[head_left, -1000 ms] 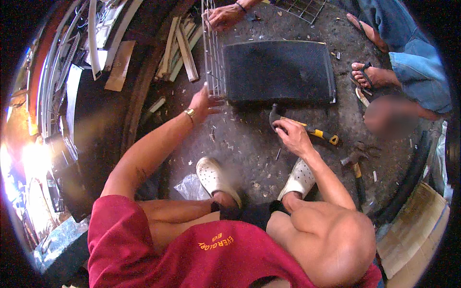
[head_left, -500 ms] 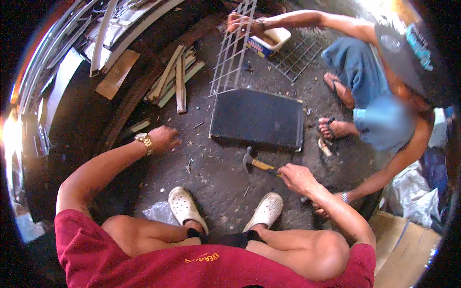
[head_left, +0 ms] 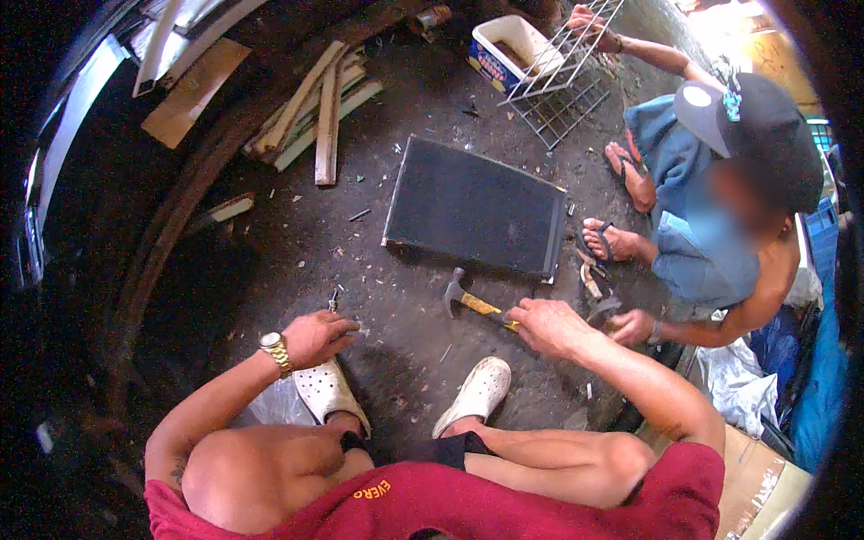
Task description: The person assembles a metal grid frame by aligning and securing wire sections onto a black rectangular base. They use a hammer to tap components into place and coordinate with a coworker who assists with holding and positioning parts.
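My right hand grips the end of a claw hammer's yellow-and-black handle. The hammer lies low over the floor, its metal head pointing left, near the front edge of a flat black rectangular panel. Just above my left shoe, my left hand reaches down with loosely bent fingers apart, and I see nothing held in it. Small bits of metal lie on the floor beside its fingers.
A co-worker squats at the right. One of their hands holds a wire rack over a white tub; the other is by a dark-headed tool. Wood strips lie at the far left, cardboard at the near right.
My left hand has come down and nearer to my shoe. The hammer has shifted slightly left in my right hand. The co-worker has swung the wire rack rightward from the panel to the tub.
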`<state>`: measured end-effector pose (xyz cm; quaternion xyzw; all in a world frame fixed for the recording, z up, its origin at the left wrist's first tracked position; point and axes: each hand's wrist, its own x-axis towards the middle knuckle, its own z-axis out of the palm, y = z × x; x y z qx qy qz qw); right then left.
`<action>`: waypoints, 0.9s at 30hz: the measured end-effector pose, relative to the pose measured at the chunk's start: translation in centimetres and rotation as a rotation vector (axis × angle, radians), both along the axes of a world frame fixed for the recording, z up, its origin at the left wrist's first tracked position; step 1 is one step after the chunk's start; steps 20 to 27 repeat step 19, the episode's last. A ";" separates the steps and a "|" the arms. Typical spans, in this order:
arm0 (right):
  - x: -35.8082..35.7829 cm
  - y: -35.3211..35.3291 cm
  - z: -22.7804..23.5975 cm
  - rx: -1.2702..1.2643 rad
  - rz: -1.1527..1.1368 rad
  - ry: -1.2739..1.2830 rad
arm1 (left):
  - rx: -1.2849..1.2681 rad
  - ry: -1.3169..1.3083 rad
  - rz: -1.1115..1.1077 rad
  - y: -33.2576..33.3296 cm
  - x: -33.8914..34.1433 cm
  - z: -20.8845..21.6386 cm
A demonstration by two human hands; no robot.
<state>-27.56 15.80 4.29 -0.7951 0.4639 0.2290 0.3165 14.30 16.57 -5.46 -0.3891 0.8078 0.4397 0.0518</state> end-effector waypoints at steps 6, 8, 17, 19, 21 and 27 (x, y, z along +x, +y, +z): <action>-1.6 -1.7 5.5 0.183 -0.091 -0.025 | -0.083 -0.102 0.065 -9.1 3.2 9.8; -2.6 -1.2 8.6 0.239 -0.115 -0.020 | -0.100 -0.147 0.114 -11.5 4.0 14.5; -11.7 7.7 33.9 0.114 -0.551 -0.072 | 0.055 -0.365 0.169 -8.4 3.5 40.8; -13.5 11.6 39.7 0.063 -0.736 -0.169 | 0.118 -0.262 0.231 -6.0 2.0 49.0; -13.5 11.6 39.7 0.063 -0.736 -0.169 | 0.118 -0.262 0.231 -6.0 2.0 49.0; -13.5 11.6 39.7 0.063 -0.736 -0.169 | 0.118 -0.262 0.231 -6.0 2.0 49.0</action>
